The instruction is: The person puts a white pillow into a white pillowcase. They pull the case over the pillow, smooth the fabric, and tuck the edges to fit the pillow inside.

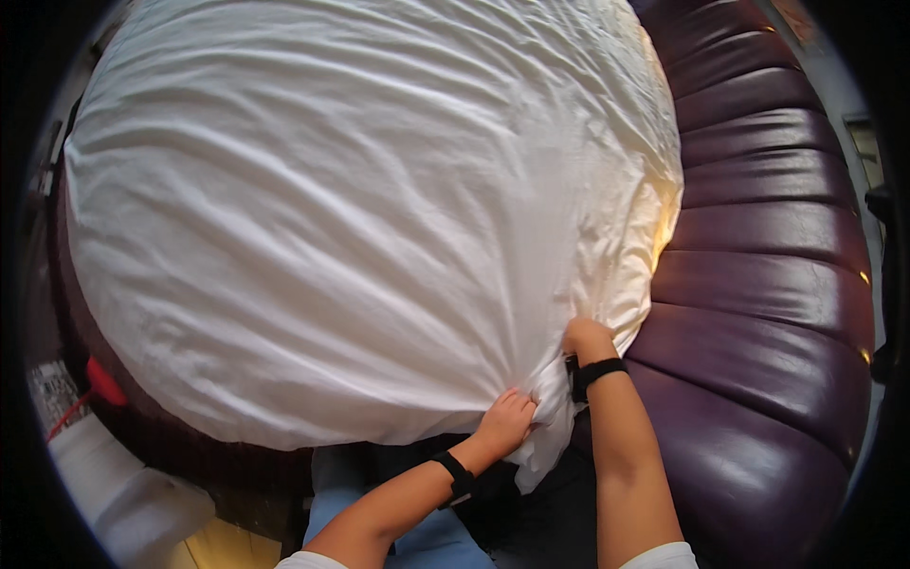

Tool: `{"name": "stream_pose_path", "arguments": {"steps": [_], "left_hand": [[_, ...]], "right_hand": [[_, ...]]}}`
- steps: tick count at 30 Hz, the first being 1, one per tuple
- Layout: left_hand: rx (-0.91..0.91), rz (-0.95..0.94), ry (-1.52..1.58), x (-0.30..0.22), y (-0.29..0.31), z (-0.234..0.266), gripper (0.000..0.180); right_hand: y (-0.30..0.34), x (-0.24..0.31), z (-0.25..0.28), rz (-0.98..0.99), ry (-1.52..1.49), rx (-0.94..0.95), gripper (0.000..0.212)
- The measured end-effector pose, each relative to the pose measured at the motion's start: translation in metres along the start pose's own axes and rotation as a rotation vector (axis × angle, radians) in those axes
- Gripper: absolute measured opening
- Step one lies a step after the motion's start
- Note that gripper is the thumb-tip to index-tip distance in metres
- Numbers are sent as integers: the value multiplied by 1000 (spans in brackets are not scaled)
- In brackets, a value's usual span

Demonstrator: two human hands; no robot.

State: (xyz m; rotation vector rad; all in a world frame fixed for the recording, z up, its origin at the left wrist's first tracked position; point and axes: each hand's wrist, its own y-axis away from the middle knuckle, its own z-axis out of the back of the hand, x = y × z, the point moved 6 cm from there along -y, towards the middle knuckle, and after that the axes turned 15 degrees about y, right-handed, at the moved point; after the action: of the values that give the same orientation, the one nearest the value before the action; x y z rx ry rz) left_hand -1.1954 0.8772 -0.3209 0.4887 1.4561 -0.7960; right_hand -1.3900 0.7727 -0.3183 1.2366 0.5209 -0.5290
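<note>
A white bed sheet point(313, 218) lies over a large mattress, with long creases fanning out from the near right corner. My left hand point(507, 422) is closed on the sheet's edge at that corner, fingers curled over the cloth. Just to the right and a little farther off, my right hand point(588, 337) is closed on bunched cloth beside the headboard; its fingertips are hidden in the folds. A loose end of the sheet hangs down between my two wrists. Each wrist wears a black strap.
A padded purple leather headboard point(758, 228) curves along the right side, close to the mattress. Dark brown bed frame point(171, 417) shows below the sheet at the left. A red object point(106, 382) sits against it, above white bundled material point(156, 507) on the floor.
</note>
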Motion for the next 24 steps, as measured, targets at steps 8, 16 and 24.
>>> {"name": "stream_pose_path", "arguments": {"steps": [8,16,24], "left_hand": [[-281,-11,-494,-10,63,156,44],[12,431,-808,36,260,233,75],[109,355,-503,19,364,231,42]], "right_hand": [[136,109,78,325,-352,-1292,48],[220,268,-98,850,-98,-932,72],[226,256,-185,788,-150,-649,13]]}}
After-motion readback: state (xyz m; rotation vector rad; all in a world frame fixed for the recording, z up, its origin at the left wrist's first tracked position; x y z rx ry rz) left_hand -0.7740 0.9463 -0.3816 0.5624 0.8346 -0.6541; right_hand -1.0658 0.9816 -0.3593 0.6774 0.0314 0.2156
